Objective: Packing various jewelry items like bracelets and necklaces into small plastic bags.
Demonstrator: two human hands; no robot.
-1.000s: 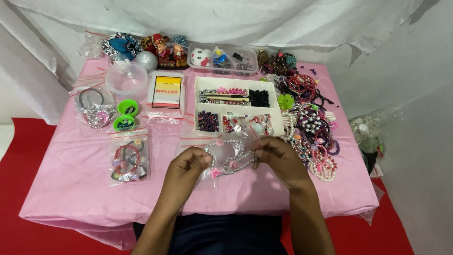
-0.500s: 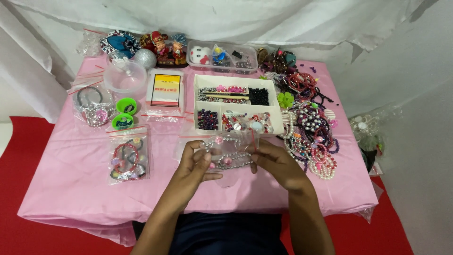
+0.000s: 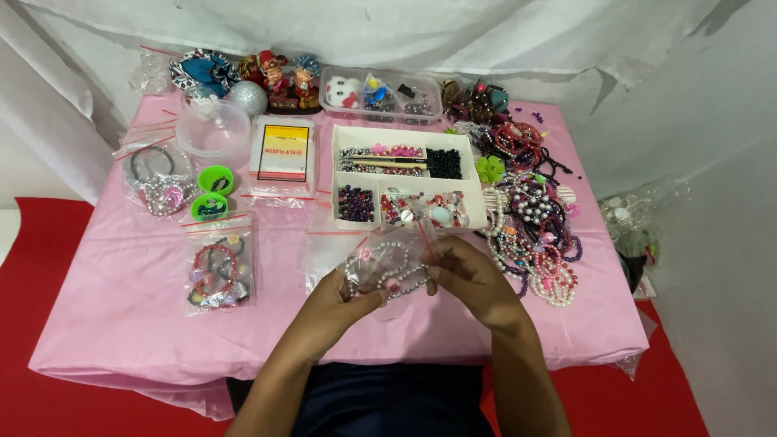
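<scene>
Left hand (image 3: pixel 340 298): fingers closed, pinching the left side of a small clear bag (image 3: pixel 394 263) that holds a grey bead bracelet (image 3: pixel 388 271) with pink flowers. Right hand (image 3: pixel 473 279): fingers closed on the bag's right edge, beside its red strip. Bag: held just above the pink tablecloth (image 3: pixel 121 307), near the front edge, in front of the white divided tray (image 3: pixel 409 182) of beads. Heap of bead bracelets (image 3: pixel 534 235): right of the tray. Bagged bracelets (image 3: pixel 217 271): lying flat to the left. Two green caps (image 3: pixel 213 194): beyond that bag
</scene>
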